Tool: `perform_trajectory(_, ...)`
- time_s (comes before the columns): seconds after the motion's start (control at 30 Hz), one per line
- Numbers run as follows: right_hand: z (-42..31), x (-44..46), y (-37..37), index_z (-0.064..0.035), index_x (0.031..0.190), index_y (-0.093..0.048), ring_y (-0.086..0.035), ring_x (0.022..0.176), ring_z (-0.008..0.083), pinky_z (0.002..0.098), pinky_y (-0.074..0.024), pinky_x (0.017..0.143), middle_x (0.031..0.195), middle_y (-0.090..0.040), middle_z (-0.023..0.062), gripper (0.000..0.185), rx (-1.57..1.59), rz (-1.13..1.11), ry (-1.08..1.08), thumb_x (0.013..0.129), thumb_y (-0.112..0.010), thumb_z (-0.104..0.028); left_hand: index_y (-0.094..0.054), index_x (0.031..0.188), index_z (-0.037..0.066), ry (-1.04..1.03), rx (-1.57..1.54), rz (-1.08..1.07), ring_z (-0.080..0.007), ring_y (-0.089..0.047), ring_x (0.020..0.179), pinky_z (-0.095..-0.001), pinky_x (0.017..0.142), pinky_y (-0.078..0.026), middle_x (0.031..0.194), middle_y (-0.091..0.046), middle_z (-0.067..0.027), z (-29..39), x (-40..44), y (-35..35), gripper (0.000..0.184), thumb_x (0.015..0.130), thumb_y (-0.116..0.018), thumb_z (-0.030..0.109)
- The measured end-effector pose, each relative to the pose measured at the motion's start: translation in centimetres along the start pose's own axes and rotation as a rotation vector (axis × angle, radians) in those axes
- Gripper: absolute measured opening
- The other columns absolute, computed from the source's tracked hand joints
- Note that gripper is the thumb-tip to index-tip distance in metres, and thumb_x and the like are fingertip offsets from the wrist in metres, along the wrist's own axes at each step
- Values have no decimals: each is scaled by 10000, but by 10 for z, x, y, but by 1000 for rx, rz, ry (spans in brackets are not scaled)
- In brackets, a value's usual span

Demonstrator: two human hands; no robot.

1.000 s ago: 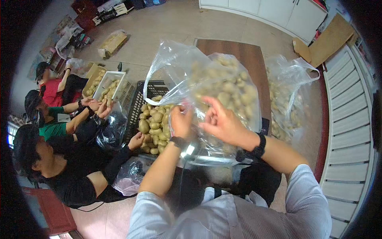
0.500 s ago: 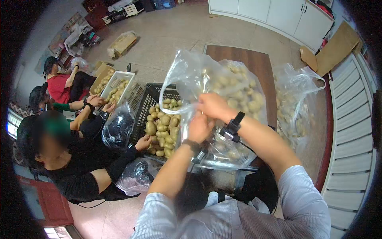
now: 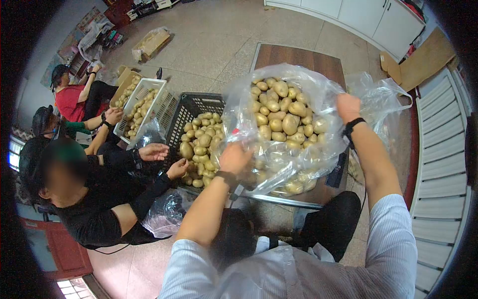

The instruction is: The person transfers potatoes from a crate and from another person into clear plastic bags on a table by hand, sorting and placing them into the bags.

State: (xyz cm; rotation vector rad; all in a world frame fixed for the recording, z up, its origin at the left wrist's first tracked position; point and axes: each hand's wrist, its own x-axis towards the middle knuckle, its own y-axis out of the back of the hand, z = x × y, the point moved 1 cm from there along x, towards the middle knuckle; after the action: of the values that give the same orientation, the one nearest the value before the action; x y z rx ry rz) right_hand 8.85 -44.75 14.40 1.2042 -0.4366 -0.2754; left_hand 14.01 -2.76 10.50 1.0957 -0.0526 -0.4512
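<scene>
A large clear plastic bag (image 3: 321, 82) of potatoes (image 3: 284, 122) lies on the brown table, its mouth spread wide so the potatoes show bare. At the bag's right edge, my right hand (image 3: 347, 107) is closed on the plastic. My left hand (image 3: 235, 158), somewhat blurred, grips the bag's near left side; plastic partly covers its fingers. A small red spot shows at those fingertips, too unclear to name. Crumpled film folds over the near part of the bag, with potatoes visible through it.
A black crate (image 3: 201, 102) of potatoes stands left of the table (image 3: 284, 54), and a white crate (image 3: 162, 92) beyond it. Co-workers sit along the left; the nearest person's hands (image 3: 154, 152) are by the black crate. Another filled plastic bag (image 3: 383, 102) stands at right.
My hands were together at the gathered bag top; they have moved apart, right hand to the right, left hand slightly left. The bag mouth has opened. The nearest co-worker's other hand has come into view.
</scene>
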Motion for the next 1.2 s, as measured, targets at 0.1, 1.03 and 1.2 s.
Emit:
perform_trajectory(0.1, 36, -7, -23, -70, 915, -680, -708, 790, 314, 432, -563, 642, 850, -710, 150, 176, -12, -47, -57, 861, -520, -119, -652, 1007, 12, 22, 36, -78, -372, -619, 979, -451, 859, -490, 1063, -630, -211, -4, -5, 3, 484, 795, -642, 447)
perform_trajectory(1.03, -111, -205, 92, -35, 1055, -620, -493, 1200, 385, 477, -343, 1043, 1040, -644, 198, 553, 640, -4, 779, 739, -713, -479, -628, 794, 42, -694, 139, -62, -364, -603, 883, -472, 749, -473, 841, -595, -163, 58, -71, 7, 118, 738, -595, 140)
perform_trajectory(1.2, -111, -242, 105, -16, 946, -608, -649, 848, 388, 517, -500, 764, 843, -670, 200, 331, 558, -587, 757, 763, -685, -282, -597, 941, 18, -699, 119, -116, -385, -618, 892, -487, 767, -487, 922, -610, -191, 40, -80, 7, 283, 759, -583, 234)
